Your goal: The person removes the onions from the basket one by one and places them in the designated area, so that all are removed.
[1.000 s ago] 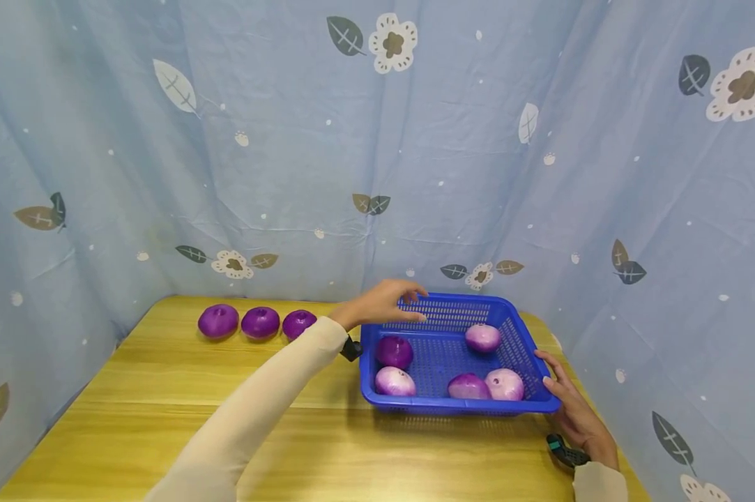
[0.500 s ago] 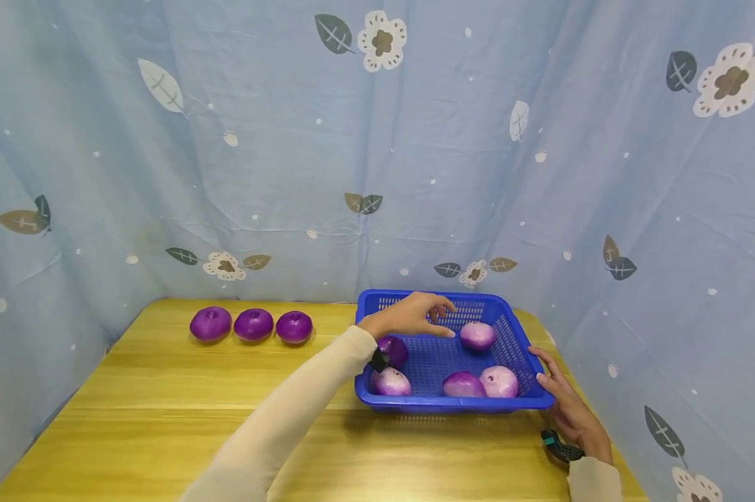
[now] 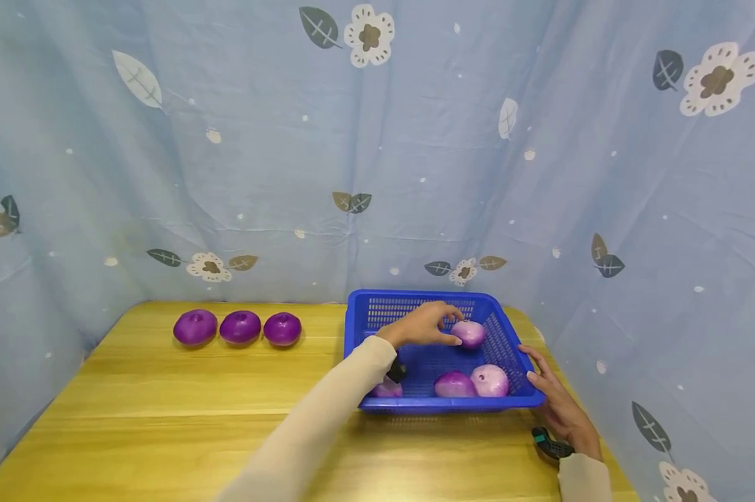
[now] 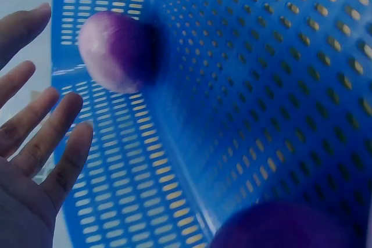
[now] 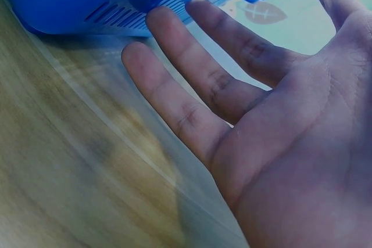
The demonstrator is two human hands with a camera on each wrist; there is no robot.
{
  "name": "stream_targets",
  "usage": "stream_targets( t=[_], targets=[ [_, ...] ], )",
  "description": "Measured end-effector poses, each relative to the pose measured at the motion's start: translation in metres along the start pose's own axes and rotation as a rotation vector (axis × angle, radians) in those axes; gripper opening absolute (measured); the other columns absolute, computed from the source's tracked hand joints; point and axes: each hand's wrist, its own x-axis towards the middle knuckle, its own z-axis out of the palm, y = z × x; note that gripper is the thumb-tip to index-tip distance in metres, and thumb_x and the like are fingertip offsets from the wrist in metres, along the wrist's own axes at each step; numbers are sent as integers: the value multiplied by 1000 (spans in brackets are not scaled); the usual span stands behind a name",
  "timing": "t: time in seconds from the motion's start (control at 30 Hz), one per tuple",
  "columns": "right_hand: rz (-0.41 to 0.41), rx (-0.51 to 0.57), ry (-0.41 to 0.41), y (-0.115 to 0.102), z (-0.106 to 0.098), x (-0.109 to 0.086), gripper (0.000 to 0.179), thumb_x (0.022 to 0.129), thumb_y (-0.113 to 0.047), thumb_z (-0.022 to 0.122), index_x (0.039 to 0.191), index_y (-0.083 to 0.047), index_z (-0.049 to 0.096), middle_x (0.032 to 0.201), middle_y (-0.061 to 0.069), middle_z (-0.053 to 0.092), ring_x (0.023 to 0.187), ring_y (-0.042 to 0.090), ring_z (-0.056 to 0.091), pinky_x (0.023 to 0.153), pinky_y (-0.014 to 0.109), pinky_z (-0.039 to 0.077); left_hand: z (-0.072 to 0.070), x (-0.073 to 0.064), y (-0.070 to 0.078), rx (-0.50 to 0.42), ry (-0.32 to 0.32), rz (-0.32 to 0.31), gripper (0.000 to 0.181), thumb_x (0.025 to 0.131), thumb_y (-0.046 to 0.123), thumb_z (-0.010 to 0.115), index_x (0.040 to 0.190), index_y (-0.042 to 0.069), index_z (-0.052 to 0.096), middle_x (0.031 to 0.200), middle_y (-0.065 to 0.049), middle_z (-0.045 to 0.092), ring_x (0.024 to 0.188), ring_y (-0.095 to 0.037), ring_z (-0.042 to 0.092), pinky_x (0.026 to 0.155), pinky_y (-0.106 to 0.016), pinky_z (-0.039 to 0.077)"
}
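Note:
My left hand (image 3: 422,323) reaches into the blue plastic basket (image 3: 440,402), fingers spread and thumb apart. Its fingertips are right at a pale purple onion (image 3: 470,335) in the back right of the basket. In the left wrist view, the fingers stand beside that onion (image 4: 110,53) and are not wrapped round it. My right hand (image 3: 559,404) touches the basket's right rim with forefinger and thumb. Its other fingers extend straight below the basket's side in the right wrist view. Two onions (image 3: 455,384) lie together at the basket's front; another (image 3: 386,388) is partly behind my left wrist.
Three dark purple onions (image 3: 240,327) sit in a row at the back left of the wooden table (image 3: 164,425). A blue patterned curtain (image 3: 277,153) hangs behind and along both sides. A black wrist strap (image 3: 549,444) is on the right wrist.
My left hand has moved right and down, from over the basket's back left to the onion at back right. The right hand has stayed at the rim. The head view has shifted slightly right.

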Motion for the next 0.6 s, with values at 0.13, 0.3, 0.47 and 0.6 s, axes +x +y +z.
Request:
stream_targets(
  t=[0.13,0.3,0.47,0.6],
  targets=[
    [-8,28,-23,1,-1,0,56,108,-28,47,159,-33,24,149,6,33,120,15,61,96,39,55,10,9,0,-4,-8,-21,54,93,31,78,138,6,62,134,-12,63,114,-25,65,98,-27,48],
    [-28,56,-60,2,-4,0,53,109,-25,45,158,-34,25,144,-2,42,122,17,60,97,41,55,21,21,3,79,-39,-6,57,94,30,76,143,9,58,146,-6,57,139,-23,48,116,-32,34],
    [-26,42,-38,3,-3,1,53,108,-25,46,157,-34,26,145,2,39,121,16,61,96,41,55,29,28,7,154,-91,14,63,94,28,76,149,9,53,152,-6,53,147,-22,39,121,-31,26],
    [-12,18,-14,2,-2,0,56,108,-28,48,158,-33,24,148,9,32,121,16,60,96,41,55,33,31,11,200,-124,12,63,94,28,75,150,11,52,152,-7,52,145,-24,42,121,-33,28]
  ],
)
